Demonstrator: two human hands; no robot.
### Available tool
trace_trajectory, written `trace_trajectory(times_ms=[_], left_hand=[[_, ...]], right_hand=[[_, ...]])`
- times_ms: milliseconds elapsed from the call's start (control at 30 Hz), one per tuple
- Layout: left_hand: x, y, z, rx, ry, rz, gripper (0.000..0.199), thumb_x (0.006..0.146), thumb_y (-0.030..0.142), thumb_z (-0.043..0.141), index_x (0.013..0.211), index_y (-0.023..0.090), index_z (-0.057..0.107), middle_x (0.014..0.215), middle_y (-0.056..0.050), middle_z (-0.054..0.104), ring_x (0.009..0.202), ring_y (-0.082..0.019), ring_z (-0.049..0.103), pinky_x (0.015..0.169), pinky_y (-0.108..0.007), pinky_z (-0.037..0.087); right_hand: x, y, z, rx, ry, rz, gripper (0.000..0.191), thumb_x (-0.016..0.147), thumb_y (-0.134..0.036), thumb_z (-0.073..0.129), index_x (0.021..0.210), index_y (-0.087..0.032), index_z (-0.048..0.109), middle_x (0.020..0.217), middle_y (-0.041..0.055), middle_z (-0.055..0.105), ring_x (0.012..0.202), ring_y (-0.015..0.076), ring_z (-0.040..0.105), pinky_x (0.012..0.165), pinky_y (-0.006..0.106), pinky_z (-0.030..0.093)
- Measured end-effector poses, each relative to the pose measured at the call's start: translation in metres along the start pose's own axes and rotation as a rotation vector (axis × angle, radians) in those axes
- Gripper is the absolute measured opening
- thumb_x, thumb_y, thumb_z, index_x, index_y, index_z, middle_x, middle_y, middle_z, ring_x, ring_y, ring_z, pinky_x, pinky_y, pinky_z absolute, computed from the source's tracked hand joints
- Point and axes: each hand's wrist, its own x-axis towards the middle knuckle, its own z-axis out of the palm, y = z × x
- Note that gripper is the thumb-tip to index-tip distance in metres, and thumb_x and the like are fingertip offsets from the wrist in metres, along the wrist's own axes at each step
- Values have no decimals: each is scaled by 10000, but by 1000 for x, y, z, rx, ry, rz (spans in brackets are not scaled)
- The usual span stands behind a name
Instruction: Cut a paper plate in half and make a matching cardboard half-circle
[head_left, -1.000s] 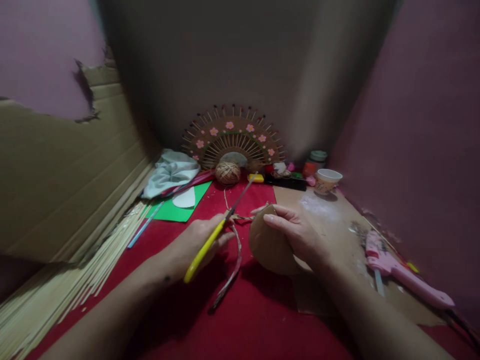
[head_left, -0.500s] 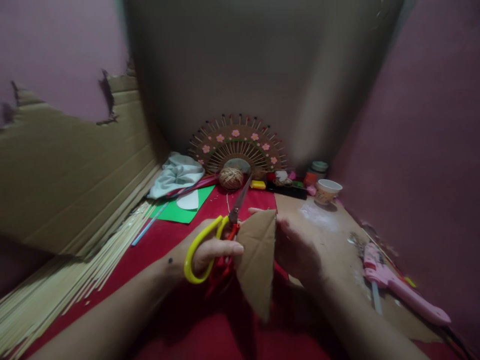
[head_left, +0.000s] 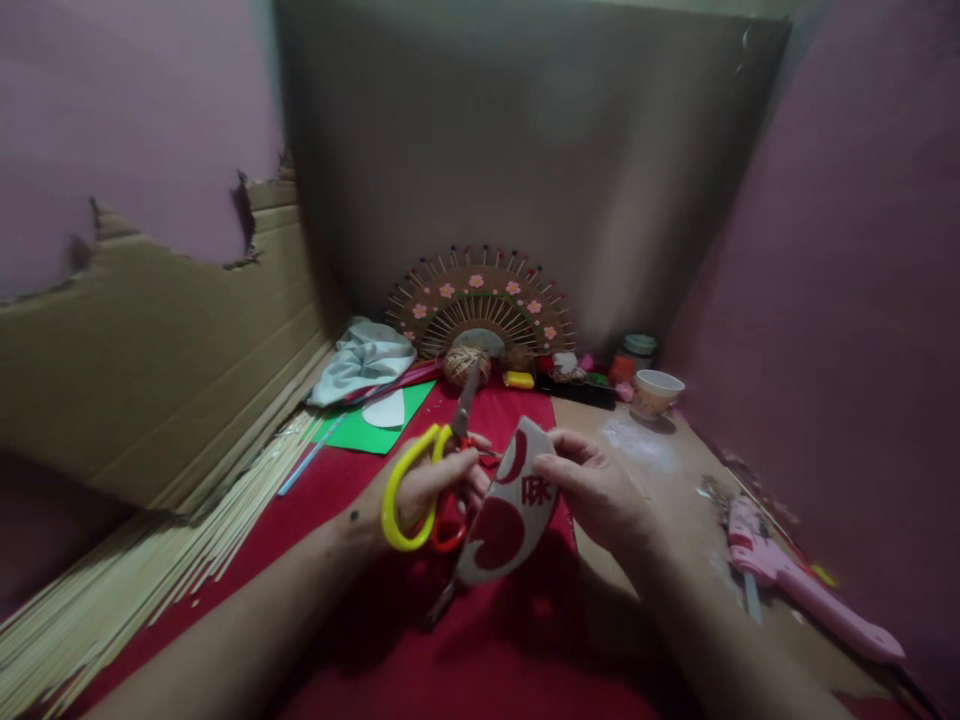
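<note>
My left hand [head_left: 442, 485] is closed around a pair of scissors [head_left: 410, 500] with a yellow handle; the blades point up and away. A red handle [head_left: 448, 535] also shows by that hand, and I cannot tell whether it belongs to the same scissors. My right hand [head_left: 596, 490] pinches the edge of a curved cardboard piece [head_left: 517, 510]. Its printed side, white with dark red shapes and a character, faces me. The cardboard's left edge is close to the left fingers; whether they touch it is unclear. A dark thin tip [head_left: 441, 605] shows below the cardboard.
A flowered fan [head_left: 476, 290] stands at the back, behind a twine ball [head_left: 466, 366]. Thin sticks [head_left: 187, 540] lie left, near a green sheet [head_left: 379, 425] and a cloth [head_left: 364, 360]. At right are a paper cup [head_left: 655, 394] and a pink glue gun [head_left: 810, 590].
The cardboard piece has turned from its plain brown side to its printed side. My right fingers now pinch its right edge, and my left thumb has come off it.
</note>
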Motion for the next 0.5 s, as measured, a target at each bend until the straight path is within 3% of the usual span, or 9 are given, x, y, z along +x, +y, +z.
trace_trajectory(times_ms=[100, 300, 500], left_hand=[[5, -1, -7, -148, 114, 15, 383, 732, 347, 610, 1032, 127, 518, 706, -39, 649, 586, -139, 608, 587, -260, 476], [-3, 9, 3, -45, 144, -31, 472, 575, 158, 726, 1004, 145, 531, 669, 31, 602, 599, -122, 597, 614, -252, 485], [2, 3, 6, -167, 388, 105, 430, 584, 201, 727, 968, 137, 544, 618, 59, 554, 510, -94, 572, 512, -223, 499]], right_hand=[[-1, -7, 0, -139, 9, 45, 151, 671, -290, 689, 763, -173, 663, 671, -11, 614, 589, 97, 520, 571, 229, 397], [-2, -3, 7, -251, -46, 92, 205, 680, -314, 678, 830, -174, 687, 732, 13, 647, 632, 115, 548, 585, 238, 407], [-4, 15, 10, 165, -101, 104, 333, 655, -245, 688, 980, -194, 638, 874, 43, 667, 715, 157, 604, 670, 289, 464]])
